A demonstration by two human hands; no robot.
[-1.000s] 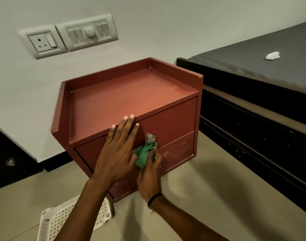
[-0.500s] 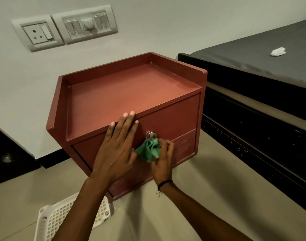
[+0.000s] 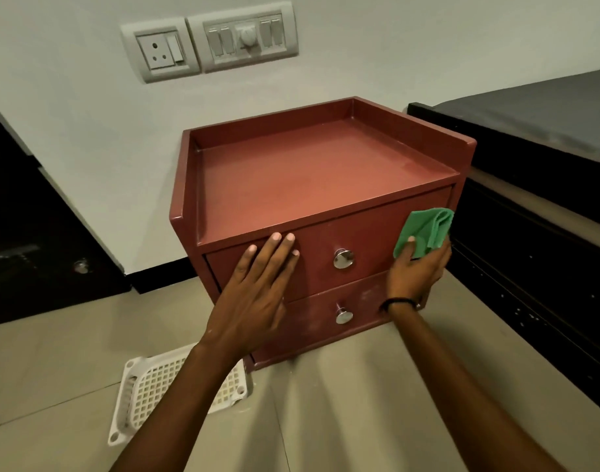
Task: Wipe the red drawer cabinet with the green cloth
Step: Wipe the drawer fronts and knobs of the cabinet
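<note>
Matt red painted wood cabinet (image 3: pixel 326 185), shiny metal knobs (image 3: pixel 343 258), soft green cloth (image 3: pixel 424 231), white perforated plastic basket (image 3: pixel 162 386)

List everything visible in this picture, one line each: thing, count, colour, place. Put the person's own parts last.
Drawer cabinet: one, red, on the floor against the wall.
Knobs: two, silver, one on each drawer front.
Cloth: one, green, on the upper drawer's right end.
Basket: one, white, on the floor at lower left.
Switch plates: two, off-white, on the wall.
Bed: one, dark, at right.
Wristband: one, black, right wrist.
Left hand: flat on the upper drawer front.
Right hand: holding the cloth.
</note>
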